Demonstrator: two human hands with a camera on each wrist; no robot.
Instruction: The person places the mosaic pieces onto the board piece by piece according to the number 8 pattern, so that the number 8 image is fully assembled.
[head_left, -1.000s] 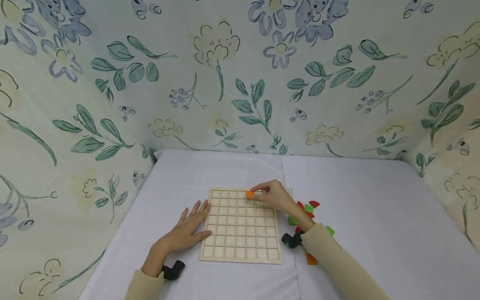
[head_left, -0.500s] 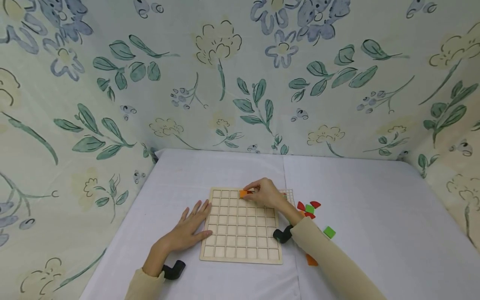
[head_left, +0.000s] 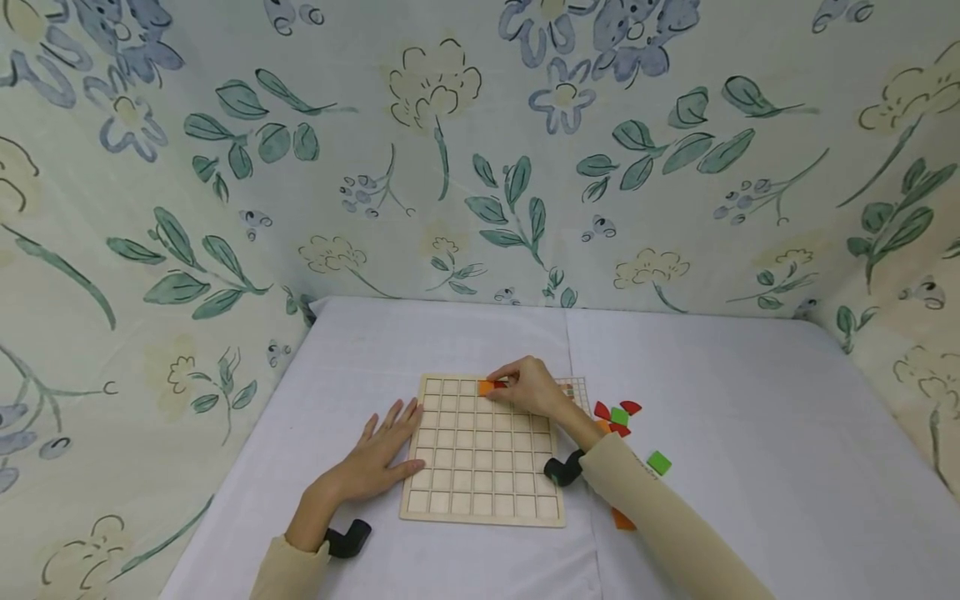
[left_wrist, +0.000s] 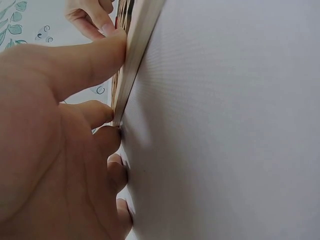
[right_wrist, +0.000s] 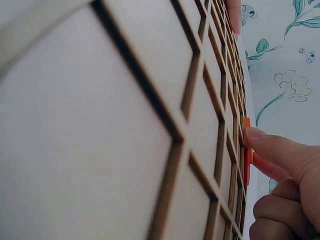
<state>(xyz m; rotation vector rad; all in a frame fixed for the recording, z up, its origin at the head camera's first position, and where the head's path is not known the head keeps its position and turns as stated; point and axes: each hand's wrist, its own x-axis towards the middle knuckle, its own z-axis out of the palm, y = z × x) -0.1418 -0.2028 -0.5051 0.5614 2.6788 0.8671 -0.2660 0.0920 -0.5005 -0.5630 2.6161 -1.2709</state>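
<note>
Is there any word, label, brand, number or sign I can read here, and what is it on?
None that can be read.
Right sleeve: small dark marks, too small to tell whether they are letters.
Sheet: a grid with tiny coloured patches, partly hidden; no legible text.
Board: only grid lines show.
Cloth wall: flowers and leaves, no lettering.

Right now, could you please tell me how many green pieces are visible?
2: one green piece among red pieces, right of the board; another green piece beside the right sleeve, which may hide more.
</note>
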